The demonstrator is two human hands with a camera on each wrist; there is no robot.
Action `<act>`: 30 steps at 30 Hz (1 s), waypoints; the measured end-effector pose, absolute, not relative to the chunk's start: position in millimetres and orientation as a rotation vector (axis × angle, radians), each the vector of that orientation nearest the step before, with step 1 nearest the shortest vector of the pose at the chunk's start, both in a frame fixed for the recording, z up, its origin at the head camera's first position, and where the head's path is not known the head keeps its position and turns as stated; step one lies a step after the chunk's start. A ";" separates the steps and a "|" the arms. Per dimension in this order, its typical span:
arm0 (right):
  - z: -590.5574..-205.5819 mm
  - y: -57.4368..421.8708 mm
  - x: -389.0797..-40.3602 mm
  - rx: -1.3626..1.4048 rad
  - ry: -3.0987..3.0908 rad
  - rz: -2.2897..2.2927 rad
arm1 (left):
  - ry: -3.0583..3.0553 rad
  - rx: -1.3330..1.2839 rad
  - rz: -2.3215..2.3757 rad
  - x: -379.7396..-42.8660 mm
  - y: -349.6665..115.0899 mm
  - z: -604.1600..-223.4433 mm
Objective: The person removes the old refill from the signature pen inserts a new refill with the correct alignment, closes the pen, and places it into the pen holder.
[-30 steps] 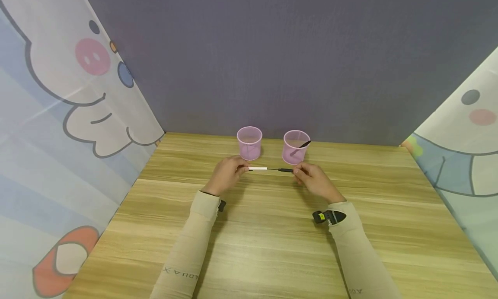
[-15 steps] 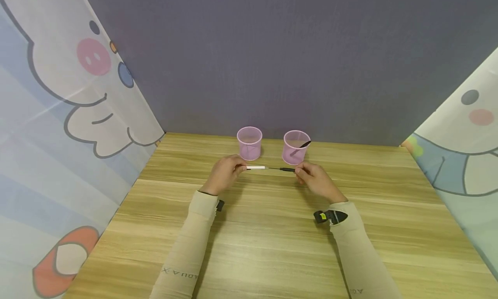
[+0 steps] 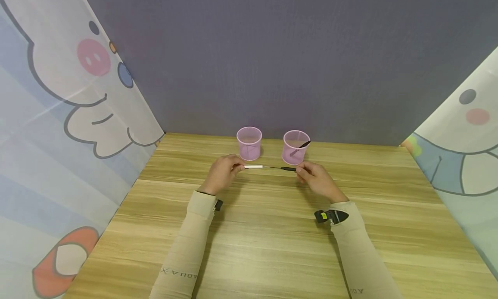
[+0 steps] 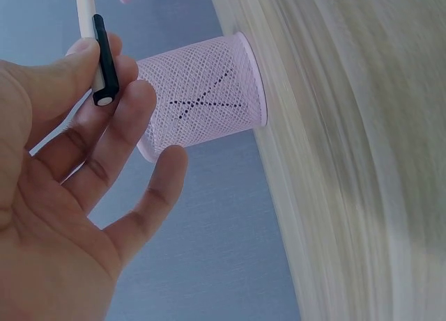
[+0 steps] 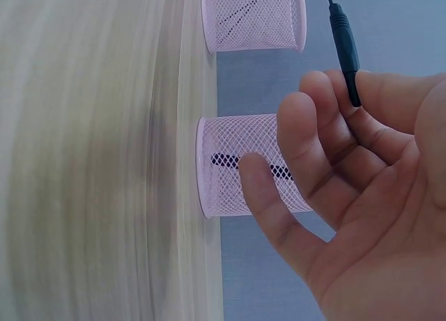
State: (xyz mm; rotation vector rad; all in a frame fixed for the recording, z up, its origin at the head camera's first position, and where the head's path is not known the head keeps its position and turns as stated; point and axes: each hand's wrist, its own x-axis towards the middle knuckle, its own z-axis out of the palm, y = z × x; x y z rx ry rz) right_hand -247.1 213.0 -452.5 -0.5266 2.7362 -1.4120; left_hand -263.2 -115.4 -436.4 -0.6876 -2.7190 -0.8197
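Observation:
Thumb and fingers of my left hand (image 3: 223, 173) pinch the white barrel (image 3: 253, 166) of a pen; its black clip (image 4: 104, 60) shows in the left wrist view. Facing it, my right hand (image 3: 317, 180) pinches a slim black tapered piece (image 5: 344, 46) between thumb and forefinger. From that piece a thin dark rod (image 3: 275, 167) runs left toward the barrel's end, in line with it. Both parts are held level above the table, just in front of two pink mesh cups. The remaining fingers of each hand are loosely bent.
The left pink mesh cup (image 3: 249, 150) holds thin dark sticks seen through its mesh. A thicker black stick (image 3: 305, 144) leans out of the right pink mesh cup (image 3: 292, 155). Behind the wooden table (image 3: 264, 238) stands a grey wall (image 3: 288, 65), with printed cartoon curtains at both sides.
My left hand has drifted slightly left with the white barrel, and my right hand slightly right with the black piece. The gap between barrel and black piece has widened, showing more thin rod.

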 end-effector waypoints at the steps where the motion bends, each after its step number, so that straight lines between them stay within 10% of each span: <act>1: -452.1 213.0 -247.0 -0.524 2.735 -1.414 | -2.721 -0.686 -0.820 -263.5 -115.5 -436.7; 30: -452.1 214.7 -248.6 -0.528 2.758 -1.382 | -2.894 -0.737 -0.680 -263.3 -94.5 -462.8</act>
